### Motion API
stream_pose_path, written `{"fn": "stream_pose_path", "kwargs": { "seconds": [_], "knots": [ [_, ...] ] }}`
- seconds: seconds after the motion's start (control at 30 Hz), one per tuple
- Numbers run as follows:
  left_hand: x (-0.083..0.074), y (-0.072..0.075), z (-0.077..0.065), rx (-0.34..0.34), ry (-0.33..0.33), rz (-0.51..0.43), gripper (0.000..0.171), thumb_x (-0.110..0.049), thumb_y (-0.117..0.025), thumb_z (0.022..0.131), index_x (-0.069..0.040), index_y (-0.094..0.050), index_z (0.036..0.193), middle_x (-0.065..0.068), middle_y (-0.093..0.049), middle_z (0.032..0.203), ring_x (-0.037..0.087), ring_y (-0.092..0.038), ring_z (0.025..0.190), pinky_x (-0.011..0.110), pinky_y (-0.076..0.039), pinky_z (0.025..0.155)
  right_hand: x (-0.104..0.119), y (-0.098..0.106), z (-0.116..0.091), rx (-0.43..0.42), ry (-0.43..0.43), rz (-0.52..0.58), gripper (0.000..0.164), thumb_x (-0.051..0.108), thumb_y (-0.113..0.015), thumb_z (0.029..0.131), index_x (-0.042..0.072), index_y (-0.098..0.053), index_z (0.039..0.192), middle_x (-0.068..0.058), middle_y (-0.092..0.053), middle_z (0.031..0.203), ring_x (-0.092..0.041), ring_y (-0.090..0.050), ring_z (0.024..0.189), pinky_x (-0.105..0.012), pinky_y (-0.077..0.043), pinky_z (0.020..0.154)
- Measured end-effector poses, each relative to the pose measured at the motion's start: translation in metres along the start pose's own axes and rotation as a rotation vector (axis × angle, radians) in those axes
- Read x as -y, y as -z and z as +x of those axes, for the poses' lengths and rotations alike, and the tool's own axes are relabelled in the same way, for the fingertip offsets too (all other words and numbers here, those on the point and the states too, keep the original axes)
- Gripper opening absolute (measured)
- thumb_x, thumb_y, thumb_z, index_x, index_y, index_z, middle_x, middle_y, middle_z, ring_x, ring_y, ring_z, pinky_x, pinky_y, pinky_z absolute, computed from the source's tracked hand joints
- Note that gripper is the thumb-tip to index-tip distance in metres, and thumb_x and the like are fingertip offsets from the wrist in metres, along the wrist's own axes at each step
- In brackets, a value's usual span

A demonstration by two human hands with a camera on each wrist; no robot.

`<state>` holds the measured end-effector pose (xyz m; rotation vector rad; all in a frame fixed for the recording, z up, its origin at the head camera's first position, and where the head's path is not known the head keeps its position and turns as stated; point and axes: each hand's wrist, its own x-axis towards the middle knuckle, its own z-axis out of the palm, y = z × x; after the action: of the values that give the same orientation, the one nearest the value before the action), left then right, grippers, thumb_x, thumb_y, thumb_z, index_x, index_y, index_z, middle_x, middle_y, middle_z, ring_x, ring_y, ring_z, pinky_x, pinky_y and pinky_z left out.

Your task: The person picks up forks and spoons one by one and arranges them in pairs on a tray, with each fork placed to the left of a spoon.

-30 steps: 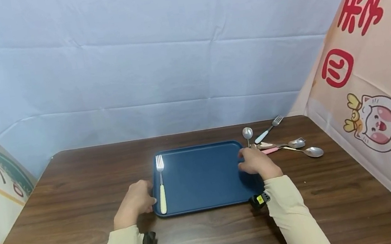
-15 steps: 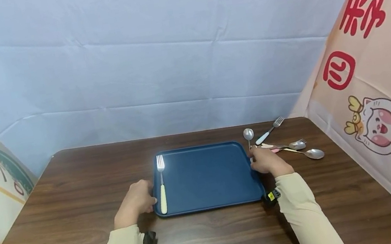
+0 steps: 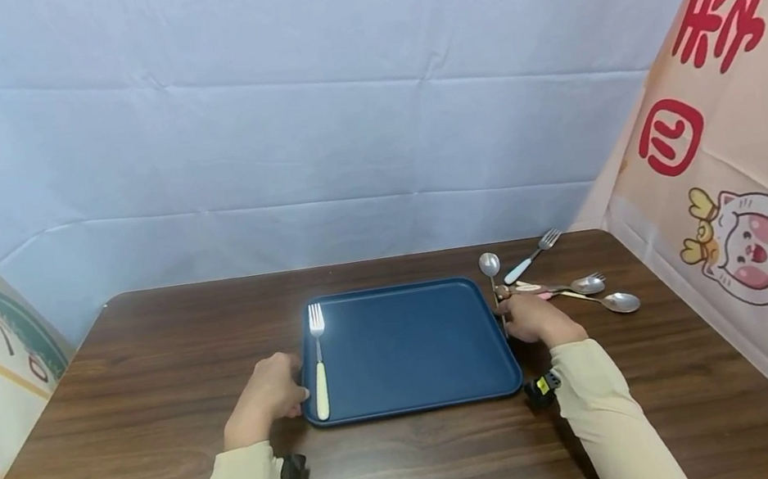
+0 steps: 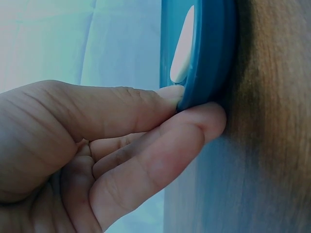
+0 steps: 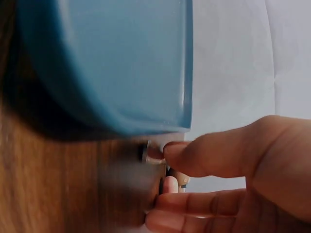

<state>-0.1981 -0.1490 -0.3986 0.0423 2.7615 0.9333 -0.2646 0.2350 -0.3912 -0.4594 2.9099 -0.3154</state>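
Observation:
A dark blue tray (image 3: pixel 407 344) lies on the table. My left hand (image 3: pixel 269 393) pinches its left rim, thumb on top and fingers underneath, as the left wrist view shows. On the tray's left side lies a fork (image 3: pixel 318 365) with a pale yellow handle (image 4: pixel 183 48). My right hand (image 3: pixel 536 318) is low beside the tray's right edge, at the handle of a round-bowled spoon (image 3: pixel 489 263). In the right wrist view, its thumb (image 5: pixel 194 155) and fingers stand apart. Whether they touch the handle is hard to tell; a blurred grey shape lies below them.
Right of the tray, several spoons and forks lie in a loose pile, among them a spoon (image 3: pixel 620 303) and a fork with a light blue handle (image 3: pixel 519 271). A white cloth (image 3: pixel 335 114) hangs behind the table (image 3: pixel 169 346); printed cloth (image 3: pixel 739 219) hangs at the right.
My right hand has moved right, from over the tray's right part to beside its edge at the spoon handle. The left hand keeps its hold on the rim.

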Motion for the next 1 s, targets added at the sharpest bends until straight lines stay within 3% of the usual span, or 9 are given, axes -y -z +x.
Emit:
{"fn": "stream_pose_path", "kwargs": {
  "seconds": [0.17, 0.3, 0.43, 0.57, 0.7, 0.9, 1.0],
  "knots": [
    [0.000, -0.001, 0.000, -0.001, 0.002, -0.003, 0.043, 0.005, -0.063, 0.081, 0.013, -0.051, 0.122, 0.007, -0.056, 0.057, 0.015, -0.055, 0.046, 0.027, -0.046, 0.049, -0.005, 0.000, -0.003, -0.042, -0.048, 0.035, 0.029, -0.001, -0.061, 0.071, -0.005, -0.068, 0.099, -0.017, -0.064, 0.092, -0.028, -0.056, 0.079, -0.042, -0.047, 0.071],
    [0.000, 0.000, -0.001, 0.001, 0.000, -0.009, 0.044, 0.006, -0.062, 0.081, 0.014, -0.050, 0.123, 0.007, -0.056, 0.057, 0.015, -0.055, 0.046, 0.027, -0.046, 0.048, -0.006, 0.000, -0.004, -0.053, -0.097, 0.036, 0.007, -0.005, -0.058, 0.071, 0.001, -0.062, 0.072, -0.010, -0.057, 0.072, -0.022, -0.050, 0.062, -0.036, -0.043, 0.057],
    [0.001, 0.000, 0.000, 0.001, 0.002, -0.013, 0.045, 0.006, -0.062, 0.081, 0.013, -0.050, 0.124, 0.007, -0.056, 0.057, 0.015, -0.055, 0.046, 0.027, -0.046, 0.048, -0.004, -0.001, -0.003, -0.059, -0.175, 0.052, 0.017, -0.007, -0.050, 0.074, 0.003, -0.051, 0.061, -0.008, -0.051, 0.063, -0.021, -0.049, 0.050, -0.030, -0.041, 0.046],
    [0.001, 0.000, 0.000, -0.001, 0.002, -0.011, 0.045, 0.006, -0.062, 0.081, 0.013, -0.050, 0.123, 0.007, -0.056, 0.057, 0.015, -0.055, 0.046, 0.027, -0.046, 0.047, -0.001, -0.004, 0.000, -0.076, -0.223, 0.061, 0.009, -0.008, -0.049, 0.072, -0.005, -0.057, 0.075, -0.011, -0.053, 0.064, -0.024, -0.053, 0.051, -0.029, -0.042, 0.044],
    [0.000, 0.000, -0.001, 0.000, 0.000, -0.015, 0.045, 0.006, -0.062, 0.080, 0.013, -0.050, 0.123, 0.007, -0.056, 0.058, 0.015, -0.056, 0.046, 0.027, -0.047, 0.047, 0.002, -0.005, 0.003, -0.078, -0.219, 0.056, 0.029, -0.010, -0.051, 0.069, -0.010, -0.058, 0.096, -0.012, -0.053, 0.066, -0.026, -0.053, 0.055, -0.029, -0.043, 0.045],
    [0.000, 0.000, -0.002, -0.002, -0.002, -0.018, 0.043, 0.006, -0.062, 0.081, 0.013, -0.051, 0.122, 0.008, -0.056, 0.058, 0.015, -0.056, 0.046, 0.027, -0.047, 0.047, 0.003, -0.007, 0.006, -0.090, -0.219, 0.077, 0.029, -0.011, -0.051, 0.067, -0.009, -0.055, 0.096, -0.011, -0.051, 0.063, -0.025, -0.053, 0.054, -0.028, -0.042, 0.044],
    [-0.001, 0.000, -0.002, -0.004, -0.001, -0.023, 0.043, 0.006, -0.062, 0.081, 0.013, -0.051, 0.122, 0.008, -0.056, 0.058, 0.015, -0.056, 0.046, 0.027, -0.048, 0.047, 0.003, -0.008, 0.007, -0.096, -0.227, 0.102, 0.037, -0.011, -0.050, 0.067, -0.009, -0.054, 0.104, -0.010, -0.052, 0.061, -0.022, -0.052, 0.049, -0.027, -0.041, 0.041]
  ]
}}
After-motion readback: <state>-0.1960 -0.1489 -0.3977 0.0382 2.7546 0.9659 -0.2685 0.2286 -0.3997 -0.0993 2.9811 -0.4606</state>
